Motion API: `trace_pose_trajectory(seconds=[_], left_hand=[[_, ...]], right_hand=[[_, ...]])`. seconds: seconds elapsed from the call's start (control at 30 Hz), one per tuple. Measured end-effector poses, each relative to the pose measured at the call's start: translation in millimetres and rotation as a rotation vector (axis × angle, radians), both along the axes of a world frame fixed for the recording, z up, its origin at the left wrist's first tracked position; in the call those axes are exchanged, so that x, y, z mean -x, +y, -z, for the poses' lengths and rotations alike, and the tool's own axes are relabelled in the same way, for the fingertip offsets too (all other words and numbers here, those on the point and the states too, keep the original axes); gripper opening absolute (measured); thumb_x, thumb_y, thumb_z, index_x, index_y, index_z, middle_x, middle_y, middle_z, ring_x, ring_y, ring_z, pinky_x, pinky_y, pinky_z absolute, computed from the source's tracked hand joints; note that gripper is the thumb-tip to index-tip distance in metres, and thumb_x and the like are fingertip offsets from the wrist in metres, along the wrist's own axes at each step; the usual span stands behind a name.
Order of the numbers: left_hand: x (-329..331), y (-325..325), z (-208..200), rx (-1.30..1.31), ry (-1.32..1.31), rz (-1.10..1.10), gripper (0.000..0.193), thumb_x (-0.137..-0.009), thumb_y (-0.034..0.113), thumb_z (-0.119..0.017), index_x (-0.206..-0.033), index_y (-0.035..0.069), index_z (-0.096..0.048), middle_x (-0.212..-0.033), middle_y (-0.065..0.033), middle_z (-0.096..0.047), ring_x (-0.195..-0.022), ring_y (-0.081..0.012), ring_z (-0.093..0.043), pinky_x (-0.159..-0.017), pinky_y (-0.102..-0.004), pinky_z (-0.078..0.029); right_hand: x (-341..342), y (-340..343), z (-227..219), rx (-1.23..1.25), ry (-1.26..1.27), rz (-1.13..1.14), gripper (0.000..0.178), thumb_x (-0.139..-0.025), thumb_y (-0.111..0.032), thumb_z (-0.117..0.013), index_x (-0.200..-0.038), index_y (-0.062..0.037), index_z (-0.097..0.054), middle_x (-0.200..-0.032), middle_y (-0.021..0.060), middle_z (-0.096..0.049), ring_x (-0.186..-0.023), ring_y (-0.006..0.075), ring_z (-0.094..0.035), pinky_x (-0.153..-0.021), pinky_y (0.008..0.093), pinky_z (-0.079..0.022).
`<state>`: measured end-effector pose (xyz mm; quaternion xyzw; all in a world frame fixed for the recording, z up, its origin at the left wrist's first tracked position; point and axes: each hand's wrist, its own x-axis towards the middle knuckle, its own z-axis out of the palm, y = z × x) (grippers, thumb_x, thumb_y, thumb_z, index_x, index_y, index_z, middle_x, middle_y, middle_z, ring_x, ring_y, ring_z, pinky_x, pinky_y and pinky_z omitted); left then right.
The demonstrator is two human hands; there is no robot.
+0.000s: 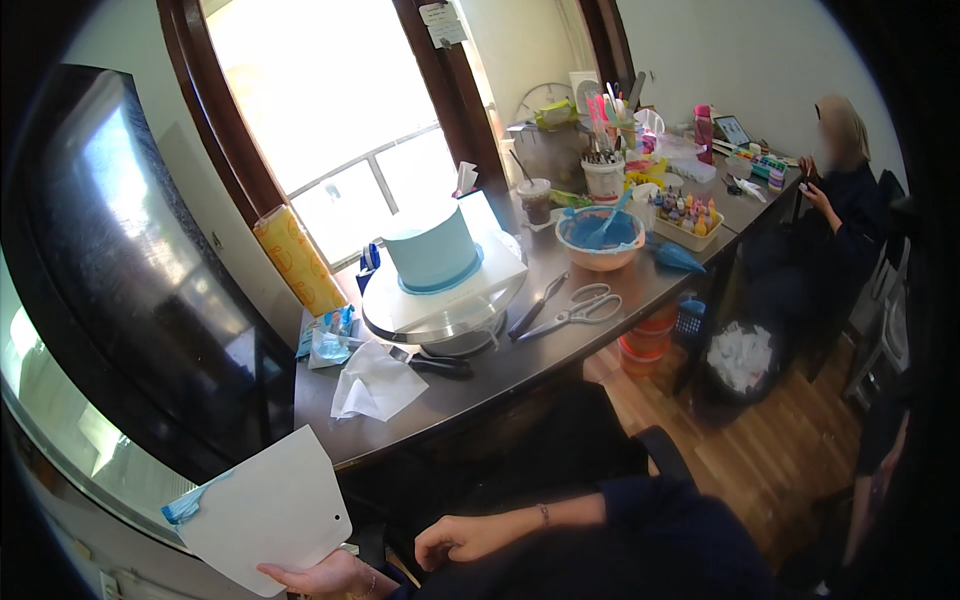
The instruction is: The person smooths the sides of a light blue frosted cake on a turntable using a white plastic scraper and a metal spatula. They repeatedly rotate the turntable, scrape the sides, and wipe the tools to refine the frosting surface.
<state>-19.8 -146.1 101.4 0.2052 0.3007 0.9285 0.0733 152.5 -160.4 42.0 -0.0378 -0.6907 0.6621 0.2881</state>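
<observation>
My left hand point(325, 575), low in the picture, grips a flat white cake scraper point(265, 505); blue icing is smeared along its far left corner. Over my lap rests my right hand point(465, 540), its fingers curled in with nothing seen in them. On the table ahead stands a round cake point(432, 245) coated in smooth pale blue icing. It sits on a square white board point(500, 272) on top of a turntable point(455, 330). Neither hand touches the cake.
Near the turntable lie a crumpled white tissue point(375, 382), a black-handled spatula point(440, 366), a knife point(537, 308) and scissors point(585, 312). Beyond are a bowl of blue icing point(600, 240) and a blue piping bag point(680, 258). Another person point(840, 190) sits at the far right.
</observation>
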Motion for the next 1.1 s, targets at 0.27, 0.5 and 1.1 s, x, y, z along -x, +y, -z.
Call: trace_pose_trajectory(seconds=[0.27, 0.5, 1.1], left_hand=[[-11.8, -4.5, -9.8, 0.030, -0.041, 0.078, 0.055, -0.087, 0.037, -0.037, -0.121, -0.006, -0.037, -0.121, -0.0171, -0.043, -0.109, -0.0287, -0.045, -0.091, -0.0369, -0.038], [-12.1, -4.0, -10.0, -0.007, -0.068, 0.114, 0.056, -0.087, 0.038, -0.037, -0.122, -0.005, -0.035, -0.123, -0.0162, -0.041, -0.110, -0.0285, -0.044, -0.092, -0.0364, -0.037], [1.6, 1.9, 8.0, 0.035, -0.071, 0.355, 0.053, -0.086, 0.034, -0.044, -0.123, -0.002, -0.033, -0.120, -0.0144, -0.043, -0.108, -0.0263, -0.045, -0.091, -0.0361, -0.036]], right_hand=[[-0.1, 2.1, 0.2, -0.033, -0.028, 0.023, 0.021, -0.068, 0.011, -0.042, -0.085, 0.0044, -0.053, -0.082, 0.0081, -0.058, -0.081, 0.0137, -0.056, -0.076, 0.0254, -0.045], [0.4, 1.7, 2.0, -0.024, -0.063, 0.033, 0.022, -0.067, 0.010, -0.043, -0.086, 0.0044, -0.054, -0.082, 0.0082, -0.058, -0.081, 0.0138, -0.056, -0.075, 0.0255, -0.045], [5.1, 11.1, 11.3, -0.164, -0.189, 0.083, 0.022, -0.064, 0.008, -0.041, -0.081, 0.0036, -0.054, -0.078, 0.0119, -0.058, -0.077, 0.0211, -0.057, -0.068, 0.0305, -0.045]])
